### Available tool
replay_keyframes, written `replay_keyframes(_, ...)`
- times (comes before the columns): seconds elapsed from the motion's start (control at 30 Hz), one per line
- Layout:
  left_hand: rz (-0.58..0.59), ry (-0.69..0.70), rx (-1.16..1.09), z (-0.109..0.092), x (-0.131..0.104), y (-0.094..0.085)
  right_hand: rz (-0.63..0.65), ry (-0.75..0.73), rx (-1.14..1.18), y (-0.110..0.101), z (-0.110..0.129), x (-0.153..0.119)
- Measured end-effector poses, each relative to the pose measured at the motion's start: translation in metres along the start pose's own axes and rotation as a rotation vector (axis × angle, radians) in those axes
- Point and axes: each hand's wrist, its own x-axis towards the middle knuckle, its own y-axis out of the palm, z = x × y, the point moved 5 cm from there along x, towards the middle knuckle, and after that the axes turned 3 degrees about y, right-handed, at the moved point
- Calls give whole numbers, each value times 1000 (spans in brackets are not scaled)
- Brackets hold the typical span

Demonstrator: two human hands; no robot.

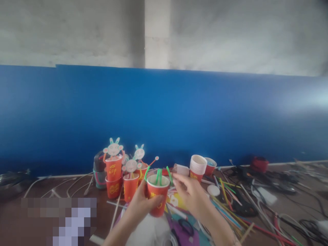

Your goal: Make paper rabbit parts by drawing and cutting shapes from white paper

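**Figure: Red paper cup held at centre, green straws being set at its rim**

Your left hand (142,205) is wrapped around the red paper cup (158,196), fingers closed on its side wall, holding it upright and lifted above the cluttered table (15,222), near the lower middle of the view. Green straws (159,176) stand out of the cup's mouth, some bent over the rim. Your right hand (189,193) sits just beside the cup on its right, fingertips pinched at the end of one green straw at the rim; how firmly they close is too blurred to tell.

Judged from this, the step in hand is fitting or adjusting a straw at the rim. The next move would call for a steady left hold and a small, precise motion of the right fingertips, since the cup wall is thin and could crush.

Just behind and to the left stand finished cups with paper rabbit figures (114,160), close together and near your left hand; they look easy to topple. Behind your right hand is a stack of white-lined cups (197,167). Loose coloured straws (228,201) spread across the table to the right, with scissors (186,226) below the cup and dark cables (294,191) farther right. The freest room lies directly above the cup and toward you; a blue wall panel (164,112) closes the far edge of the table.
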Motion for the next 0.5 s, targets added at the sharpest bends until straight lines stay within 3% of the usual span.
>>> replay_keyframes(0.3, -166, 52, -150, 1, 1, 2, 40, 72, -81, 2, -7, 3)
replay_keyframes(0.5, -279, 59, -122, -10, -2, -4, 294, 113, 47, 18, -4, -1)
